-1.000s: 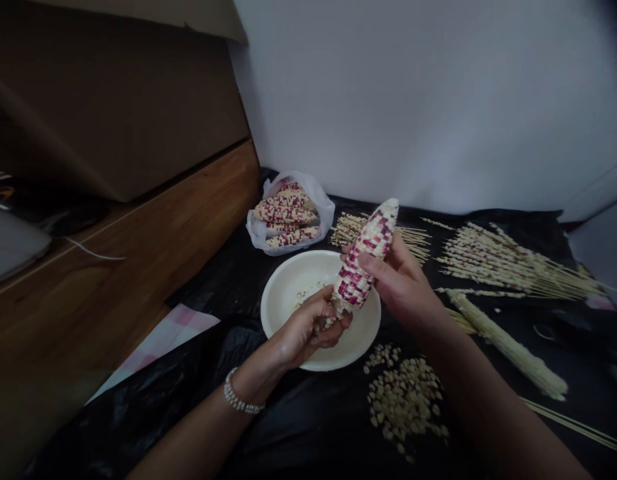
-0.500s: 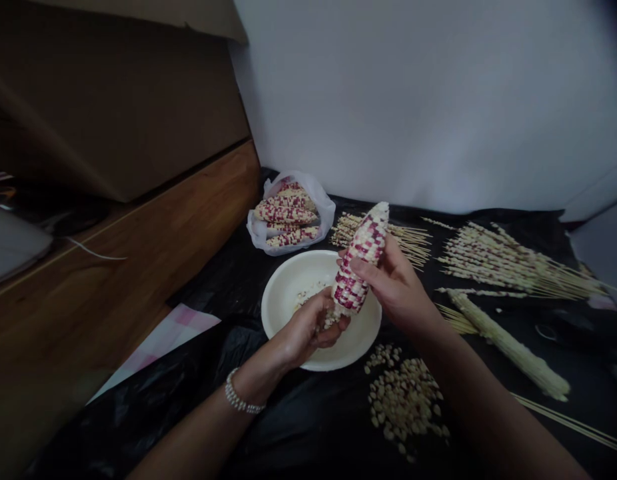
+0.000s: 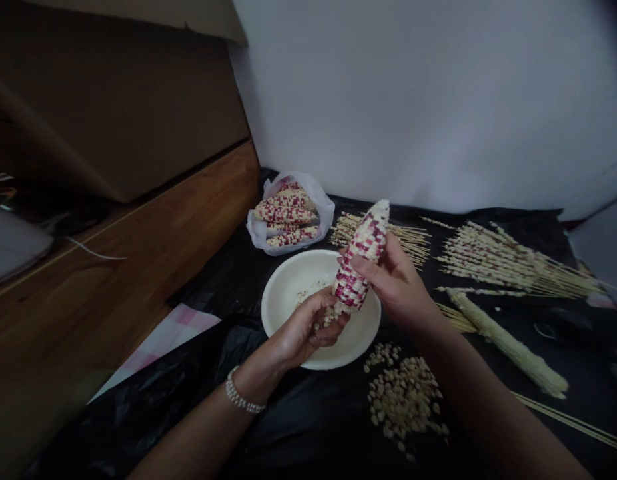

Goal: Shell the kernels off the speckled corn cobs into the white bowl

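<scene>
A speckled purple-and-white ear of corn [image 3: 361, 253] stands tilted above a white bowl [image 3: 276, 320], its pale tip pointing up and right. My right hand [image 3: 396, 280] wraps round its middle, thumb across the front. At the ear's lower end, my left hand [image 3: 308, 327] is curled, its thumb against the base and loose corn kernels [image 3: 324, 319] cupped in its fingers. Part of the left fingers is hidden from me. More kernels [image 3: 308, 292] lie inside the bowl.
Several ears fill a plastic bag [image 3: 326, 213] behind the bowl. Sticks threaded with kernels [image 3: 493, 260] lie at right, near a stripped cob [image 3: 513, 347]. A kernel pile [image 3: 406, 400] rests on black plastic sheeting [image 3: 288, 427]. A cardboard box [image 3: 138, 100] stands at left.
Almost nothing differs. The ear has tipped very slightly, and both hands keep nearly the same place and hold.
</scene>
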The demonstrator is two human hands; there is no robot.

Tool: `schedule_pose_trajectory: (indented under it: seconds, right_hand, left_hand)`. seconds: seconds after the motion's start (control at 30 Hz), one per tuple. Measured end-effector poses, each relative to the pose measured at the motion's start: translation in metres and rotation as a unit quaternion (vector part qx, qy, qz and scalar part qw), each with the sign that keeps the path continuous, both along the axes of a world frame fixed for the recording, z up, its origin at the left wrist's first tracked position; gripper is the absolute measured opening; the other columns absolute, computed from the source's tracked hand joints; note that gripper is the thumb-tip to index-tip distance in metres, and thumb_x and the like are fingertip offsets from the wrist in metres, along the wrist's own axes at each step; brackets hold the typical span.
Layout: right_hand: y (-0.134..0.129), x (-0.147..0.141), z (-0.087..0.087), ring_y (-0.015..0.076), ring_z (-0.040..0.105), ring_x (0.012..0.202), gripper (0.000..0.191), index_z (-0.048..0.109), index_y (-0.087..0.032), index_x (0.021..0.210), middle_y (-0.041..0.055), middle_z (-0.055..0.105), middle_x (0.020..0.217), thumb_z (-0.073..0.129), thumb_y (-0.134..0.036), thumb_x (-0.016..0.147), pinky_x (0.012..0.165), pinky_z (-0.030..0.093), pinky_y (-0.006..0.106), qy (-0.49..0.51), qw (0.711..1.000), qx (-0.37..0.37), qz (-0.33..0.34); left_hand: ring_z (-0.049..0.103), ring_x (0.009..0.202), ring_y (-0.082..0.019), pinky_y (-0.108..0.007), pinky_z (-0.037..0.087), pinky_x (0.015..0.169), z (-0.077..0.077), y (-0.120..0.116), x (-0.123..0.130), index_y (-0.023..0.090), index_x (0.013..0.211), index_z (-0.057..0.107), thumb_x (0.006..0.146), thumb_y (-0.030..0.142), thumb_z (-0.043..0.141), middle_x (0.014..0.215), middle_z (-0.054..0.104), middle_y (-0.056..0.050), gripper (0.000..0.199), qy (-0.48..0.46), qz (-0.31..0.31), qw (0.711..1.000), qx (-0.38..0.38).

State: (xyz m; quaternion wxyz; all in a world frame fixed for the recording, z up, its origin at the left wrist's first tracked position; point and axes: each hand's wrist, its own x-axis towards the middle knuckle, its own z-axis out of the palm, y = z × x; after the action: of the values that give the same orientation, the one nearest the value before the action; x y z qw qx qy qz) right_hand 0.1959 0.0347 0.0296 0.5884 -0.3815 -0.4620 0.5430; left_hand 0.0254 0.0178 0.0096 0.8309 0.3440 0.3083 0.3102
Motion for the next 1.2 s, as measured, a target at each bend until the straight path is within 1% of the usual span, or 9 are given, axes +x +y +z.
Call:
schedule_pose_trajectory:
  seconds: [0.23,0.33,0.47,0.57,0.7,0.77,1.0,1.1,1.2]
  right_hand:
    - [0.0008,-0.0044,-0.0033,0.0245,0.068,0.104,0.058,0.058,-0.032,0.124,0.0018,0.072,0.11,0.087,-0.042,0.075,0.104,0.055,0.048,-0.018,0.999,0.0,-0.026]
    - [0.0025,-0.0048,-0.0069,0.0242,0.068,0.103,0.058,0.059,-0.032,0.122,0.001,0.071,0.109,0.088,-0.043,0.073,0.102,0.056,0.047,-0.015,0.999,-0.004,-0.029]
    - [0.0046,-0.0036,-0.0053,0.0239,0.068,0.104,0.059,0.058,-0.031,0.122,0.0008,0.071,0.108,0.087,-0.044,0.072,0.1,0.057,0.045,0.002,0.999,-0.012,-0.032]
    - [0.0053,-0.0025,-0.0017,0.0245,0.067,0.105,0.06,0.058,-0.03,0.121,0.0015,0.071,0.107,0.088,-0.044,0.071,0.099,0.057,0.045,-0.002,0.999,-0.015,-0.034]
    - [0.0046,-0.0026,-0.0003,0.0249,0.066,0.104,0.056,0.058,-0.03,0.119,0.002,0.07,0.105,0.087,-0.043,0.072,0.098,0.057,0.046,-0.017,0.999,-0.005,-0.044]
    - [0.0032,-0.0032,-0.0009,0.0246,0.066,0.104,0.054,0.058,-0.031,0.12,0.0018,0.07,0.105,0.085,-0.042,0.075,0.098,0.056,0.046,-0.027,0.999,-0.005,-0.042]
    - [-0.002,-0.0071,-0.0056,0.0231,0.065,0.098,0.045,0.058,-0.031,0.115,0.0016,0.069,0.107,0.083,-0.039,0.078,0.093,0.056,0.043,-0.047,0.998,0.015,-0.036]
    - [-0.0022,-0.0092,-0.0057,0.0239,0.064,0.102,0.049,0.058,-0.031,0.119,0.0024,0.068,0.11,0.083,-0.039,0.078,0.095,0.055,0.043,-0.058,0.997,0.031,-0.035]
    - [-0.0003,-0.0087,-0.0038,0.0244,0.064,0.103,0.053,0.057,-0.03,0.12,0.0025,0.068,0.11,0.085,-0.04,0.076,0.097,0.055,0.044,-0.059,0.997,0.036,-0.044]
  left_hand:
    - [0.022,0.043,-0.002,-0.023,0.009,0.047,-0.0033,-0.0028,0.0062,0.018,0.092,0.052,0.082,0.038,0.058,0.068,0.051,0.004,0.023,0.032,0.021,0.998,0.044]
    - [0.022,0.043,-0.002,-0.023,0.009,0.046,-0.0053,-0.0034,0.0078,0.018,0.089,0.05,0.075,0.029,0.058,0.065,0.048,0.005,0.019,0.041,0.041,0.998,0.037]
    - [0.024,0.042,-0.002,-0.023,0.01,0.045,-0.0069,-0.0034,0.0059,0.018,0.092,0.053,0.068,0.023,0.058,0.068,0.052,0.004,0.025,0.021,0.039,0.999,0.032]
    - [0.025,0.043,-0.002,-0.023,0.011,0.044,-0.0068,-0.0029,0.0036,0.017,0.095,0.054,0.071,0.026,0.062,0.073,0.056,0.002,0.026,0.009,0.032,0.999,0.027]
    - [0.023,0.043,-0.002,-0.023,0.009,0.045,-0.006,-0.0015,0.0025,0.017,0.095,0.054,0.081,0.04,0.061,0.075,0.058,0.001,0.028,0.005,0.022,1.0,0.007]
    - [0.023,0.043,-0.001,-0.022,0.008,0.045,-0.0055,-0.0011,0.0026,0.017,0.095,0.054,0.082,0.042,0.061,0.074,0.057,0.001,0.029,0.007,0.019,1.0,0.0]
    - [0.021,0.044,-0.002,-0.021,0.008,0.044,-0.0049,0.0002,0.0025,0.017,0.092,0.054,0.075,0.033,0.064,0.068,0.051,0.004,0.026,0.007,0.016,1.0,-0.008]
    - [0.021,0.044,-0.002,-0.021,0.008,0.043,-0.0075,0.0012,0.003,0.018,0.086,0.052,0.069,0.025,0.062,0.063,0.047,0.006,0.021,0.008,0.014,1.0,-0.011]
    - [0.021,0.043,-0.002,-0.021,0.009,0.043,-0.0081,0.0007,0.0038,0.018,0.084,0.051,0.062,0.019,0.061,0.06,0.042,0.008,0.024,0.008,0.021,1.0,-0.007]
